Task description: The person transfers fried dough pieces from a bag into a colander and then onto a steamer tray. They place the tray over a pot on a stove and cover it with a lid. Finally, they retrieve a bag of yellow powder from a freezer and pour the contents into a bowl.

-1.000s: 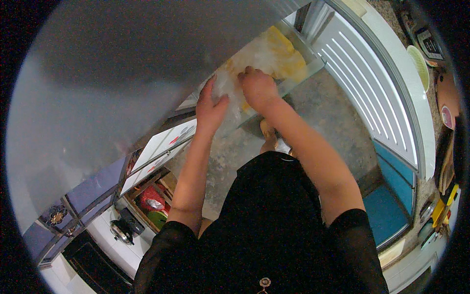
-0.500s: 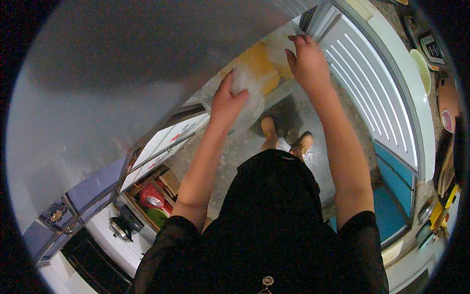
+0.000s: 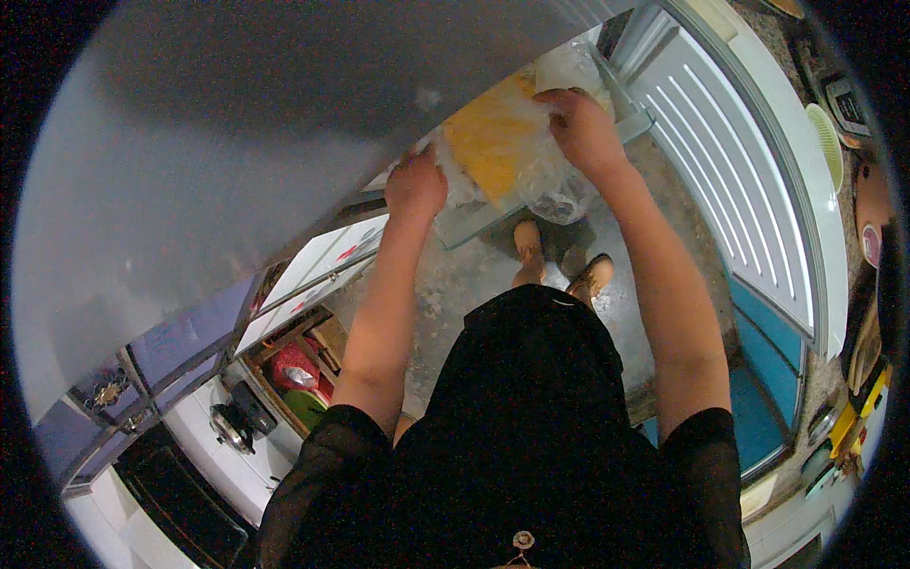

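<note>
A clear plastic bag with yellow contents (image 3: 488, 142) lies spread between my two hands, over a pulled-out clear drawer (image 3: 483, 226). My right hand (image 3: 583, 133) is closed, pinching the bag's loose film at its right side. At the left edge of the yellow part, my left hand (image 3: 415, 185) has its fingers curled on the whitish plastic; the fingertips are partly hidden. Crumpled clear film (image 3: 561, 204) hangs over the drawer's front below my right hand. Another whitish plastic bag (image 3: 569, 68) sits behind, deeper in the drawer.
A large grey panel (image 3: 218, 161) covers the upper left, close to me. To the right stands an open white ribbed door (image 3: 730, 161). Beyond it, a counter (image 3: 858, 161) carries a pale green basket (image 3: 825, 142). A pot lid (image 3: 230, 427) shows at lower left. My feet are below the drawer.
My left hand has moved left and turned back-up; my right hand has come slightly lower and closed on the bag. The yellow-filled bag is spread wider, and its film hangs over the drawer front.
</note>
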The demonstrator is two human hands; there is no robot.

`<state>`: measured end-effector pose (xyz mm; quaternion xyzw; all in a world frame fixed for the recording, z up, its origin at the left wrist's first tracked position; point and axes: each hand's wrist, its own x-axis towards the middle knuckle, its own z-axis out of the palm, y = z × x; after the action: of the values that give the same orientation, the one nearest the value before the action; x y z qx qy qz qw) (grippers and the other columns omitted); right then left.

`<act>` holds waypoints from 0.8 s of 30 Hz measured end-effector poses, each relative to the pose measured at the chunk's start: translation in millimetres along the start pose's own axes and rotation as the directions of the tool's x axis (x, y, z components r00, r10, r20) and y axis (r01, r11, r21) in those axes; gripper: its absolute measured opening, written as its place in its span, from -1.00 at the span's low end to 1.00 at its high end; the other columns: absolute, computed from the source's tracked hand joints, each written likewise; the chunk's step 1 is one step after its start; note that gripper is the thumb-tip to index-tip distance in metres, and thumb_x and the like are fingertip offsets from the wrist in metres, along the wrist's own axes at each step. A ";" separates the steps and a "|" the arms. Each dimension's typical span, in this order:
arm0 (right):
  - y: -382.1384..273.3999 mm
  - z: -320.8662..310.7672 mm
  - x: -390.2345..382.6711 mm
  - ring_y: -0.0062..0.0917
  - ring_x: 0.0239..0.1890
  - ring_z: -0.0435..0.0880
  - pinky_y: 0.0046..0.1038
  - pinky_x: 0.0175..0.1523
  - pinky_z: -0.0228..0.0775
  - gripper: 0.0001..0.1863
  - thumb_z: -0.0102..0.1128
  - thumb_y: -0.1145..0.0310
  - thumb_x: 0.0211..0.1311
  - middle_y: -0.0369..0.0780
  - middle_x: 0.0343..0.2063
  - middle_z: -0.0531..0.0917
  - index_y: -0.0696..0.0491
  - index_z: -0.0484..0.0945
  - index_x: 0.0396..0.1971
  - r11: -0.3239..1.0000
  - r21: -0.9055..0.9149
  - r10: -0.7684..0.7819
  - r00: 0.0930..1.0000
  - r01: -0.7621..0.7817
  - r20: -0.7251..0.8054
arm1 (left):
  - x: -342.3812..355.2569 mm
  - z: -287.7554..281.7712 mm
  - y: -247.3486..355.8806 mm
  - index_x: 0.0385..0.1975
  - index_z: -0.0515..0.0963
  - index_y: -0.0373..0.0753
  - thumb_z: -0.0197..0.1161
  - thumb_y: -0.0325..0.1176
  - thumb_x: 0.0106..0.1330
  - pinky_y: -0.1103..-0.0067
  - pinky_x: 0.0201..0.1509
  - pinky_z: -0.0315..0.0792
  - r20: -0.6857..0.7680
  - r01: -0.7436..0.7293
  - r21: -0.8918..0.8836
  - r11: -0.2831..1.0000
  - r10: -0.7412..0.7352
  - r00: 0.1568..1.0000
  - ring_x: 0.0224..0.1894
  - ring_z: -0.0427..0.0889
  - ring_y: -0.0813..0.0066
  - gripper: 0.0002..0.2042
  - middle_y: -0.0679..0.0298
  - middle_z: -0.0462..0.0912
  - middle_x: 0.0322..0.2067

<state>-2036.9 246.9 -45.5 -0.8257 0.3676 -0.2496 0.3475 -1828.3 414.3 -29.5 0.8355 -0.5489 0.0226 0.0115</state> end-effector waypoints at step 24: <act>13.9 3.3 33.2 -0.11 -0.10 0.58 -0.19 0.00 0.47 -0.20 0.38 0.22 -0.05 0.01 0.01 0.45 0.11 0.20 0.20 0.863 -0.406 0.327 0.945 -0.299 -0.002 | -13.2 9.2 8.4 0.01 0.53 -0.13 0.13 -0.52 0.10 0.28 0.21 0.29 -0.097 -0.180 -0.034 0.983 0.176 0.980 0.11 0.43 0.04 -0.59 0.02 0.45 0.08</act>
<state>-2020.6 215.5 -52.9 -0.8165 0.5282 -0.0812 0.2188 -1840.9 422.6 -39.4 0.7807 -0.6206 0.0510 0.0528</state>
